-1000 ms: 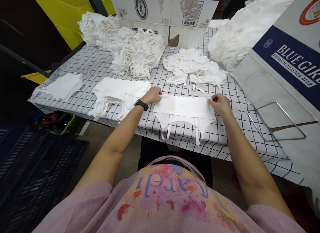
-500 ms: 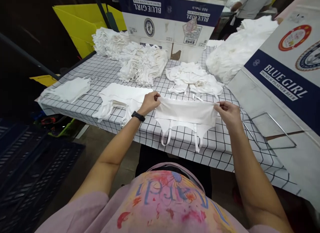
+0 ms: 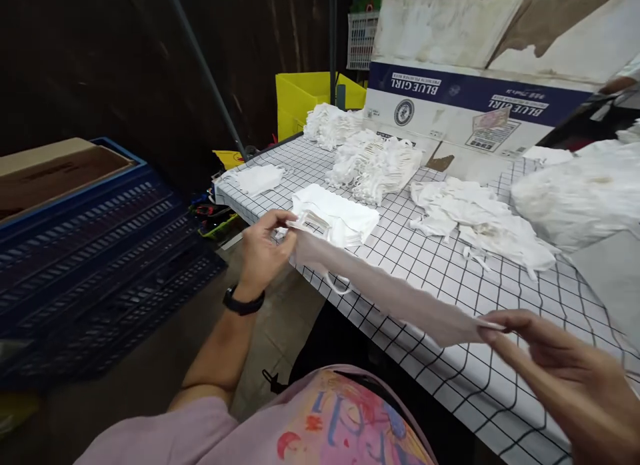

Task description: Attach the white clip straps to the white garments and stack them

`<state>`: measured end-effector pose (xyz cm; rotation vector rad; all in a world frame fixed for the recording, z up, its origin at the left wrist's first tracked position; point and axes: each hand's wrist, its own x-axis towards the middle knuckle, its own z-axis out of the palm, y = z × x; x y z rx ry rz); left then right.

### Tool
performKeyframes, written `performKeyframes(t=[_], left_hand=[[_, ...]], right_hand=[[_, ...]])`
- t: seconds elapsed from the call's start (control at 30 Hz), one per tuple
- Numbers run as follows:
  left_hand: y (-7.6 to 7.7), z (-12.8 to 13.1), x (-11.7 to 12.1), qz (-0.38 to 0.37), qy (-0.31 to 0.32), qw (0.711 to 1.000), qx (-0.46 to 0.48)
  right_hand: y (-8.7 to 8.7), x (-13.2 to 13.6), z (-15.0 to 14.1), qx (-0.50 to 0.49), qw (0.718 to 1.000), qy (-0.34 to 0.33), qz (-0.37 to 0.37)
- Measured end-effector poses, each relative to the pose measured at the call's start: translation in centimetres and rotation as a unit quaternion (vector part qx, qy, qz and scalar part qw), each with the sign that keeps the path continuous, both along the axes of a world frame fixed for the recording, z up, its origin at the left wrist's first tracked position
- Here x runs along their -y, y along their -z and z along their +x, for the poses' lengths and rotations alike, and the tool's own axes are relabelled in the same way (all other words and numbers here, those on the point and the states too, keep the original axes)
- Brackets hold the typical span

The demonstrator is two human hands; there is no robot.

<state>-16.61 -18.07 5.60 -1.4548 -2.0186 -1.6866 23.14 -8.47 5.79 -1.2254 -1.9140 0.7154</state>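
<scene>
A white strapped top (image 3: 385, 282), looking like a short camisole held hem up, is stretched between my two hands above the table's front edge. My left hand (image 3: 265, 252), with a black wristband below it, pinches one corner. At the other end, nearer my body, my right hand (image 3: 560, 372) pinches the opposite corner between thumb and fingers. One thin strap loop hangs below the cloth near the left end. Behind my left hand lies a flat stack of similar white tops (image 3: 345, 215), partly hidden by the held one.
Bundled white garments (image 3: 377, 165) and a loose white heap (image 3: 480, 218) lie on the checked tablecloth (image 3: 400, 235). A single folded white piece (image 3: 260, 180) is near the left corner. Cardboard (image 3: 465, 108) stands behind, a yellow bin (image 3: 305, 95) beyond, blue crates (image 3: 100, 272) at left.
The view has turned left. The top has been lifted off the table and swung up at a slant, its right end closer to me. Both hands still grip its corners.
</scene>
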Motion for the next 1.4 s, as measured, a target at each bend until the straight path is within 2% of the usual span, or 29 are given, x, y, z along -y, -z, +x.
performKeyframes(t=[0.1, 0.2, 0.33, 0.4, 0.47, 0.57, 0.67, 0.93, 1.17, 1.4], left_hand=[[-0.3, -3.6, 1.6, 0.043, -0.092, 0.994, -0.037], [-0.6, -8.0, 0.4, 0.052, -0.146, 0.986, -0.054], [-0.2, -13.8, -4.9, 0.004, -0.152, 0.988, -0.035], [0.6, -15.9, -8.3, -0.039, -0.137, 0.990, -0.017], [1.6, -17.3, -11.5, -0.096, -0.116, 0.989, -0.008], [3.3, -18.3, -15.6, -0.177, -0.086, 0.980, -0.007], [4.9, -18.8, -18.8, -0.214, -0.065, 0.975, -0.013], [7.9, -19.8, -25.1, -0.296, -0.050, 0.954, -0.023], [9.7, -20.1, -26.7, -0.350, -0.064, 0.934, -0.028], [10.6, -20.1, -27.3, -0.351, -0.052, 0.933, -0.056]], right_hand=[[0.3, 0.0, -5.3, -0.029, 0.980, -0.161, -0.110], [0.9, -1.4, -11.1, -0.064, 0.960, -0.229, -0.146], [2.9, -5.6, -18.1, -0.136, 0.943, -0.238, -0.190], [4.3, -8.1, -20.7, -0.172, 0.936, -0.219, -0.216], [5.8, -10.4, -22.5, -0.168, 0.940, -0.185, -0.234], [7.6, -13.1, -23.9, -0.134, 0.952, -0.140, -0.237], [8.8, -15.1, -24.4, -0.116, 0.961, -0.109, -0.227], [10.4, -19.8, -25.1, -0.048, 0.984, -0.012, -0.173], [11.3, -21.2, -25.9, -0.016, 0.990, 0.023, -0.139], [11.9, -21.7, -26.1, 0.000, 0.989, 0.059, -0.136]])
